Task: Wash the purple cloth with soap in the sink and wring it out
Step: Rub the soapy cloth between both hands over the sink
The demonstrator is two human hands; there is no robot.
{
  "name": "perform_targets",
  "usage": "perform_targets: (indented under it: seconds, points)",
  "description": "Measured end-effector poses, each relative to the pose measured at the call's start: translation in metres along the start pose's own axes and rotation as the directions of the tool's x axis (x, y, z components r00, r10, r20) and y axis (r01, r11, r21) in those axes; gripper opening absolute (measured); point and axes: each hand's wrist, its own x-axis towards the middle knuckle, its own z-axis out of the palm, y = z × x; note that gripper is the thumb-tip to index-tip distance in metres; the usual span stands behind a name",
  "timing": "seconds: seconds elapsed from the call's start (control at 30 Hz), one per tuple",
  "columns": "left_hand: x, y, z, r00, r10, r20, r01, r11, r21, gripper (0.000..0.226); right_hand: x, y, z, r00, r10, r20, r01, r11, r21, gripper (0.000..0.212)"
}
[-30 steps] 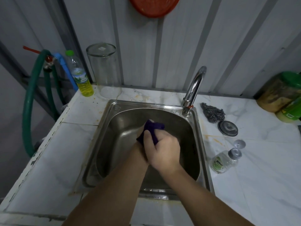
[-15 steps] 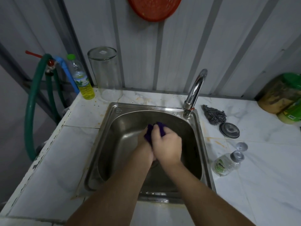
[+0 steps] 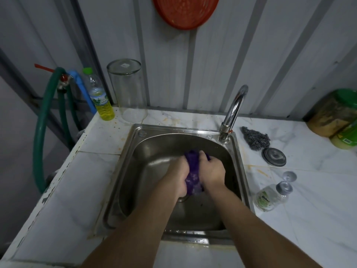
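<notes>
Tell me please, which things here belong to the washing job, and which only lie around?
Job: purple cloth, left hand, right hand, sink, soap bottle.
Lying about: steel scourer, glass jar, yellow bottle, green hose.

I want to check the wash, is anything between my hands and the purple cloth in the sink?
Nothing visible. The left hand and right hand both grip the purple cloth directly, inside the sink.

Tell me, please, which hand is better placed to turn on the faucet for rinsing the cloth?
The right hand, probably. The faucet rises at the sink's back right corner, on that hand's side. The left hand could keep its grip on the purple cloth over the basin.
</notes>
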Motion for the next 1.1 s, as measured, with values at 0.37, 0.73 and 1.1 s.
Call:
perform_targets:
  seconds: [0.37,0.73,1.1]
  points:
    - [-0.011,0.04,-0.012,0.985,0.172,0.013,-0.17,0.952,0.256,0.047,-0.015,0.002,-0.027,0.761,-0.647,0.047,0.635,0.759,0.146,0.061]
    - [-0.004,0.023,-0.034,0.919,0.39,0.052,-0.393,0.905,0.163,0.047,0.002,-0.006,-0.027,0.974,-0.223,0.036,0.172,0.834,0.524,0.026]
    - [-0.004,0.022,-0.009,0.949,0.27,-0.162,-0.287,0.954,-0.092,0.041,-0.059,0.001,-0.001,0.825,-0.564,0.044,0.527,0.795,0.302,0.03]
